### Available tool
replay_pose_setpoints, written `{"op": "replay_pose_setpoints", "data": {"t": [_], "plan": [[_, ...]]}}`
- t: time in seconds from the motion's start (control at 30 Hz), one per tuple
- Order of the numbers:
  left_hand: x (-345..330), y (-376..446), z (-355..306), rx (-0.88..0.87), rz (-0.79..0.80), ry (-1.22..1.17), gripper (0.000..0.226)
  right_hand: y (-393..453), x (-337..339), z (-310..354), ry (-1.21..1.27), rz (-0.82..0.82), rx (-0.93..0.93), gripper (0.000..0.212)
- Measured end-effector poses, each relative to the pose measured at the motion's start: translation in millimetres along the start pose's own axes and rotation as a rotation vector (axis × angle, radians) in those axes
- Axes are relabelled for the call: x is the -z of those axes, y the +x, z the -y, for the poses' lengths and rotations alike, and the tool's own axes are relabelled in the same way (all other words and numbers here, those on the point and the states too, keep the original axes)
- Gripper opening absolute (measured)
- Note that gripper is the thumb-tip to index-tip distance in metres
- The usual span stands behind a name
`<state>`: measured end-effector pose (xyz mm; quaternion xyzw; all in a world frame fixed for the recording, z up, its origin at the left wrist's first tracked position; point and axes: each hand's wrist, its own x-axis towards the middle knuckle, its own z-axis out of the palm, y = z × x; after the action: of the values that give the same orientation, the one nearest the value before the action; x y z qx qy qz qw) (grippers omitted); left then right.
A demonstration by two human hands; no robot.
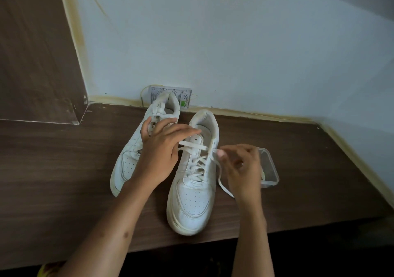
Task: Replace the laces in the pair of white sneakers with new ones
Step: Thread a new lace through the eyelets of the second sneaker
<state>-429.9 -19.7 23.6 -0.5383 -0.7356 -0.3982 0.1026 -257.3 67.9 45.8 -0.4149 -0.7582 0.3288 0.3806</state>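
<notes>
Two white sneakers stand side by side on the brown wooden table (64, 170), toes toward me. The right sneaker (193, 200) is laced with a white lace (199, 162), its loose end trailing on the table to the right. My right hand (241, 168) pinches that lace beside the upper right eyelets. My left hand (162, 149) lies over the gap between the shoes, fingers stretched onto the right sneaker's tongue and top lace bar. The left sneaker (130, 159) is partly hidden behind my left hand.
A clear plastic container (269, 170) sits on the table just right of my right hand. A wall socket plate (170, 94) is behind the left sneaker's heel. The table's front edge runs close below the right sneaker's toe. Walls close the back and right.
</notes>
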Motion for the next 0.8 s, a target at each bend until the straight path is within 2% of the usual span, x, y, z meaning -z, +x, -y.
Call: {"op": "replay_pose_setpoints", "data": {"t": [0.07,0.2,0.27,0.33,0.4,0.43,0.5,0.63,0.67,0.8], "plan": [[0.1,-1.1,-1.6,-0.014,0.028,0.015,0.061,0.0,-8.2,2.3,-0.003,0.084,0.015,0.007],[0.2,-1.6,-1.4,-0.001,0.032,0.029,0.069,1.1,-11.4,2.5,-0.013,0.041,0.042,0.015],[0.3,-1.7,-1.5,0.0,0.028,0.023,0.07,1.5,-7.1,0.4,-0.038,-0.095,0.019,0.024],[0.5,-1.8,-1.2,0.004,0.023,0.013,0.071,1.7,2.3,-2.1,-0.045,-0.304,-0.027,0.036],[-0.1,-2.0,-0.6,0.013,0.02,0.008,0.07,1.6,15.3,-6.0,-0.001,-0.435,-0.111,0.036],[-0.3,-2.0,0.2,0.015,0.019,0.008,0.069,2.0,19.9,-7.6,0.023,-0.444,-0.14,0.033],[-1.0,-1.8,0.3,0.013,0.019,0.008,0.065,1.4,23.0,-8.4,0.051,-0.358,-0.106,0.029],[-0.3,-2.2,-1.5,0.016,0.023,0.007,0.059,-0.1,-1.5,0.9,0.03,0.014,0.016,0.008],[0.4,-2.5,-2.0,0.017,0.029,0.016,0.059,-0.8,-8.6,3.7,0.019,0.063,0.02,0.009],[1.3,-1.7,-5.1,0.034,0.025,0.091,0.065,-0.2,-16.5,7.6,0.009,0.011,0.011,0.025]]}}
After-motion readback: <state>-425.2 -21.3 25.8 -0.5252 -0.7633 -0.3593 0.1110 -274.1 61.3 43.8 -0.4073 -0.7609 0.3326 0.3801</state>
